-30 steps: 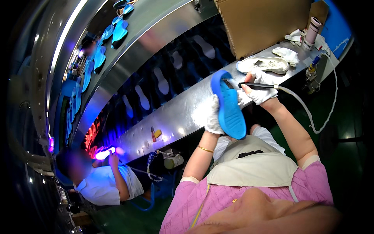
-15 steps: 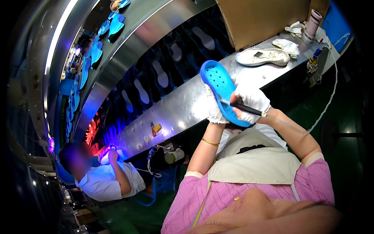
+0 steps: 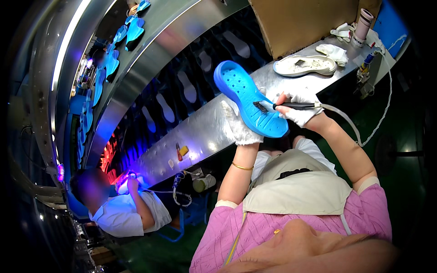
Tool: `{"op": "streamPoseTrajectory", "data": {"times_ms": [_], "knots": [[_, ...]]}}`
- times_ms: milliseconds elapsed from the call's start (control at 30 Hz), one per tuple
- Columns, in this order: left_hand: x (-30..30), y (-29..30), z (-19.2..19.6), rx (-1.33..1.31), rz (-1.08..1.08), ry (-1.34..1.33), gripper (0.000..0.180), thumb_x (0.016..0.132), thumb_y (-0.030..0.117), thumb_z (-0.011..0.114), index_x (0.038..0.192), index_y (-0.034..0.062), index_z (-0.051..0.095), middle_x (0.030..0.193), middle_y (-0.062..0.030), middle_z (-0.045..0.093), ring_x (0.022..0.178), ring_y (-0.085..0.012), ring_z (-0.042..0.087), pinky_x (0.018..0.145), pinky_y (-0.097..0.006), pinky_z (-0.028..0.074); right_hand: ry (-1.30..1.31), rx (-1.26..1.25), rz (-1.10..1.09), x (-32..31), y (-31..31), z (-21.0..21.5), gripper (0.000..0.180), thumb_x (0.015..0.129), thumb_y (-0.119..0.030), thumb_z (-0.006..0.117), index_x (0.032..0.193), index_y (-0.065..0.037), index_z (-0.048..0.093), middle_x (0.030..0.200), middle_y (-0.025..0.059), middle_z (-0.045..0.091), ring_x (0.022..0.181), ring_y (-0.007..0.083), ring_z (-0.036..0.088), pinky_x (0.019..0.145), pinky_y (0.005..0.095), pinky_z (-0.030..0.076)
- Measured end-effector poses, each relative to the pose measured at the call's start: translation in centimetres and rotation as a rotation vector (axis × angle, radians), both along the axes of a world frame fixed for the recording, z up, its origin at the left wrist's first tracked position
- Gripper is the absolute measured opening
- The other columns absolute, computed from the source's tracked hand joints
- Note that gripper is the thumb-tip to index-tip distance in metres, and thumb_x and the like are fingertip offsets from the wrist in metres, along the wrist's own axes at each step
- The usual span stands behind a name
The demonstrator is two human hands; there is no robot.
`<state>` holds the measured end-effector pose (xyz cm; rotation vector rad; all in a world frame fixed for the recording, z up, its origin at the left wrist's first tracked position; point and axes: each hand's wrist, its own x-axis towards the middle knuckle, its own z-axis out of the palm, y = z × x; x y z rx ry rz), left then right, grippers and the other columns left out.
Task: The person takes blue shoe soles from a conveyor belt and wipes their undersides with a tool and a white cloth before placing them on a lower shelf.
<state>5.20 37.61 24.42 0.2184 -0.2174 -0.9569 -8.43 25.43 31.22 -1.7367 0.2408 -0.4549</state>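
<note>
Above the steel tabletop (image 3: 207, 132), in the head view, the left hand (image 3: 238, 126), in a white glove, grips a blue shoe sole (image 3: 249, 98) from underneath and holds it tilted, its flat face turned up toward the camera. The right hand (image 3: 300, 109), also gloved, is closed around a dark brush tool (image 3: 291, 106) whose bristled tip touches the sole's face near its middle; a pale hose (image 3: 359, 132) runs from the tool's back end and loops off to the right.

The step in hand looks like brushing or coating the sole's face, with the tip partway along it. The next move would call for keeping the sole steady at this tilt while the bristles sweep over the parts not yet covered, including the rim, without letting the hose drag across the face.

Further along the tabletop lies a white shoe (image 3: 304, 66), with a crumpled white glove (image 3: 333, 51) beside it and a brown cardboard box (image 3: 302, 20) behind. Past the tabletop, a dark conveyor (image 3: 182, 91) carries pale sole shapes. At lower left another person in a white shirt (image 3: 120, 214) works under violet light.
</note>
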Motion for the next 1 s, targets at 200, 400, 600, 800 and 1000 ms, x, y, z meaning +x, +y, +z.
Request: {"op": "streamPoseTrajectory", "data": {"times_ms": [200, 400, 600, 800, 1000], "knots": [[-0.5, -0.3, -0.8, -0.189, -0.099, 0.142, 0.074, 0.089, 0.065, 0.033, 0.136, 0.0078, 0.036, 0.130, -0.0117, 0.047, 0.115, -0.0278, 0.048, 0.101, -0.044, 0.037, -0.246, 0.021, -0.003, 0.2, 1.5, -1.1, 0.011, 0.080, 0.002, 0.064, 0.085, -0.002, 0.057, 0.072, 0.0045, 0.058, 0.062, 0.0086, 0.057, 0.059, 0.0228, 0.047], [-0.7, -0.2, 1.4, 0.090, 0.027, -0.078, 0.086, 0.080, 0.074, 0.037, 0.137, 0.0094, 0.036, 0.132, -0.0123, 0.047, 0.114, -0.0286, 0.049, 0.100, -0.045, 0.039, -0.106, 0.216, 0.056, -0.3, 1.8, -0.7, 0.012, 0.078, 0.001, 0.066, 0.086, -0.002, 0.059, 0.075, 0.0050, 0.060, 0.067, 0.0101, 0.058, 0.063, 0.0235, 0.048], [-0.3, -0.7, 2.1, 0.190, 0.092, -0.068, 0.078, 0.084, 0.068, 0.038, 0.136, 0.0094, 0.038, 0.132, -0.0156, 0.047, 0.117, -0.0321, 0.048, 0.102, -0.048, 0.037, -0.205, -0.240, 0.056, -0.1, 3.3, -0.7, 0.014, 0.075, 0.002, 0.068, 0.085, -0.006, 0.061, 0.079, 0.0041, 0.062, 0.072, 0.0112, 0.059, 0.068, 0.0245, 0.048], [0.2, -0.7, 2.7, 0.204, 0.127, -0.039, 0.080, 0.083, 0.066, 0.042, 0.137, 0.0085, 0.037, 0.134, -0.0183, 0.045, 0.119, -0.0339, 0.047, 0.104, -0.051, 0.034, -0.082, 0.314, 0.085, -0.2, 1.5, -0.9, 0.008, 0.080, 0.006, 0.062, 0.085, 0.000, 0.059, 0.085, 0.0069, 0.060, 0.070, 0.0118, 0.058, 0.066, 0.0257, 0.049], [1.5, -0.3, 3.0, 0.076, -0.022, 0.006, 0.080, 0.082, 0.065, 0.045, 0.137, 0.0062, 0.038, 0.132, -0.0199, 0.046, 0.117, -0.0349, 0.049, 0.105, -0.051, 0.034, 0.059, 0.346, 0.235, -0.5, 1.5, -0.1, 0.008, 0.078, 0.003, 0.064, 0.085, -0.001, 0.060, 0.083, 0.0056, 0.062, 0.076, 0.0112, 0.061, 0.071, 0.0257, 0.050]]}}
